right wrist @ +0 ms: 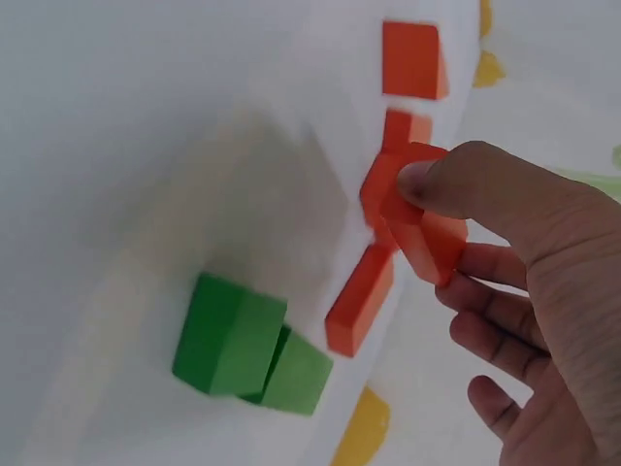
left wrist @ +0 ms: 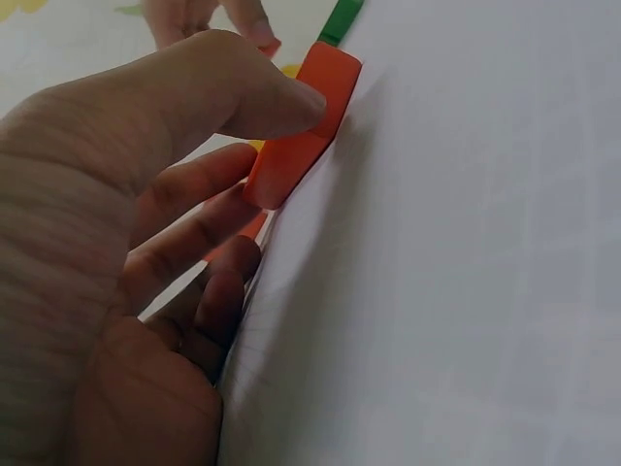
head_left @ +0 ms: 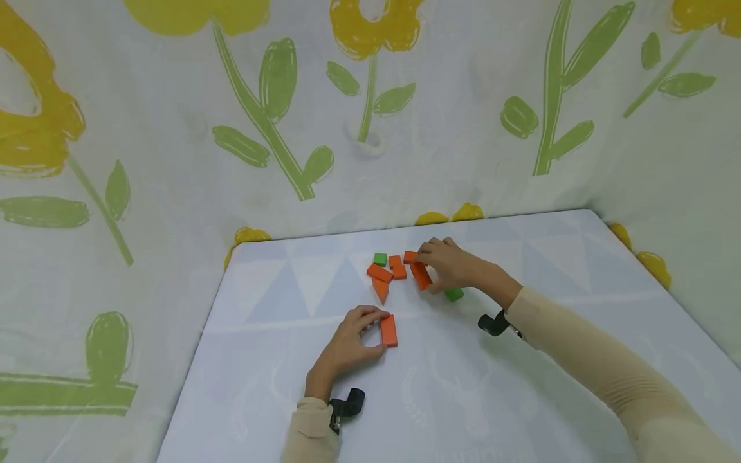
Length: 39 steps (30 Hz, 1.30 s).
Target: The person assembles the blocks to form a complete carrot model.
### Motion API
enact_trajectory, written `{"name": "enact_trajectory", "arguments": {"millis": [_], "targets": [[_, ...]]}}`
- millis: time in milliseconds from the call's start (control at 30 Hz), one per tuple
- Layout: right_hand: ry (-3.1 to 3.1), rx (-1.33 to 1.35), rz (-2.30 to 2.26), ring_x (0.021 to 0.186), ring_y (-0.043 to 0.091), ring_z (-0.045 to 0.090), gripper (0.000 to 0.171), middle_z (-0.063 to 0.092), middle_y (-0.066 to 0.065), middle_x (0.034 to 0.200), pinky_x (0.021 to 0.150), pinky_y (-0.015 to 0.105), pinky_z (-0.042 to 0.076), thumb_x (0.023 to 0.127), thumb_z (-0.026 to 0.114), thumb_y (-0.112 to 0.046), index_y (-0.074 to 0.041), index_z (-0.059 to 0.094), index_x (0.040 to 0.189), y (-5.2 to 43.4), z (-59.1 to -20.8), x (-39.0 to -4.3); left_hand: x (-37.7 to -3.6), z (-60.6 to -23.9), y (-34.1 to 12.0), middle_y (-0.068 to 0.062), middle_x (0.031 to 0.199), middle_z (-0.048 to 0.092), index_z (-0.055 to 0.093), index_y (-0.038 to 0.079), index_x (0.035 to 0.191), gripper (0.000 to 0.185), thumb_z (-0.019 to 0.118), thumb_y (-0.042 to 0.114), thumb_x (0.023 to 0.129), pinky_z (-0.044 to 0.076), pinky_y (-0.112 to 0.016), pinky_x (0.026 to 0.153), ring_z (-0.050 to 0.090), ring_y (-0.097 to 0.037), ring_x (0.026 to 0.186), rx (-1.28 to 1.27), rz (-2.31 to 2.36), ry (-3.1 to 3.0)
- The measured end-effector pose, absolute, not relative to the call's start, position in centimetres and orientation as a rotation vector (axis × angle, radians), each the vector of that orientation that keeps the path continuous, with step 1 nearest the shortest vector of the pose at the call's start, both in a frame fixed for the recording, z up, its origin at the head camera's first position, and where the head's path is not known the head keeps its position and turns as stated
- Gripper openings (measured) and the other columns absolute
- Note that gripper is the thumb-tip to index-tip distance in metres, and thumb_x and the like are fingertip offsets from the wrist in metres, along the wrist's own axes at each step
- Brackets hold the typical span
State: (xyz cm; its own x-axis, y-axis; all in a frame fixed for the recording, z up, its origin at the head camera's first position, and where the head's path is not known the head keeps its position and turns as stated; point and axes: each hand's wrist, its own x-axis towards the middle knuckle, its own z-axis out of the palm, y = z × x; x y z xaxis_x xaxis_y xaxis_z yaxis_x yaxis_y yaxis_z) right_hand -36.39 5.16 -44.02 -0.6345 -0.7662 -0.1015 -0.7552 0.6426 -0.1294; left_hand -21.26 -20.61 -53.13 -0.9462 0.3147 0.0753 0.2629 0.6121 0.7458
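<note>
My left hand (head_left: 346, 344) pinches a flat orange block (head_left: 388, 330) by its two ends, low over the table. In the left wrist view the thumb lies on one end of that block (left wrist: 291, 167). Farther back, my right hand (head_left: 454, 265) grips another orange block (head_left: 420, 276), tilted between thumb and fingers. The right wrist view shows this held block (right wrist: 427, 248) in front of other orange pieces. A green block (head_left: 454, 294) sits beneath the right hand, partly hidden by it. Close to the left of the held block is a small orange block (head_left: 399, 272).
Left of the right hand, several pieces cluster: a green block (head_left: 379, 258), an orange block (head_left: 379, 273) and an orange pointed piece (head_left: 380, 291). Another orange block (head_left: 409, 257) lies behind. A flower-printed cloth (head_left: 434, 128) hangs along the far edge of the pale table (head_left: 463, 399).
</note>
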Motion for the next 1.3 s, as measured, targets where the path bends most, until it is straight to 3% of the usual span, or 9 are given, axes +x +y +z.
{"name": "enact_trajectory", "arguments": {"millis": [333,567,967,1300], "targets": [[2.798,-1.381,-0.322,0.115,0.022,0.050,0.057,0.061,0.003,0.120,0.097,0.046,0.038,0.077,0.083,-0.045,-0.012,0.069,0.123,4.9,-45.0,-30.8,-21.3,-52.8,-20.6,0.002,0.137,0.049,0.062,0.022,0.135,0.055,0.077,0.024,0.083,0.041,-0.049,0.105,0.045,-0.021,0.128,0.484,1.265,2.748],[2.833,-1.426,-0.305,0.110,0.020,0.052,0.060,0.061,0.001,0.115,0.093,0.042,0.038,0.077,0.081,-0.051,-0.013,0.070,0.123,3.8,-46.6,-28.5,-21.5,-52.8,-20.7,0.002,0.136,0.050,0.062,0.023,0.136,0.055,0.078,0.023,0.083,0.042,-0.048,0.104,0.046,-0.021,0.126,0.489,1.263,2.761],[2.805,-1.417,-0.296,0.109,0.019,0.051,0.062,0.061,0.000,0.114,0.090,0.041,0.040,0.076,0.083,-0.052,-0.014,0.070,0.122,2.9,-47.8,-26.8,-21.6,-53.8,-21.1,0.007,0.132,0.053,0.067,0.020,0.128,0.049,0.080,0.018,0.081,0.050,-0.036,0.092,0.054,-0.015,0.108,0.664,1.414,2.759],[2.815,-1.409,-0.286,0.107,0.018,0.050,0.060,0.061,-0.001,0.113,0.089,0.041,0.039,0.075,0.083,-0.052,-0.014,0.071,0.120,2.8,-48.6,-26.7,-21.6,-53.5,-21.4,0.005,0.126,0.060,0.074,0.018,0.115,0.031,0.080,0.022,0.084,0.050,-0.040,0.096,0.056,-0.016,0.117,0.714,1.424,2.781]]}}
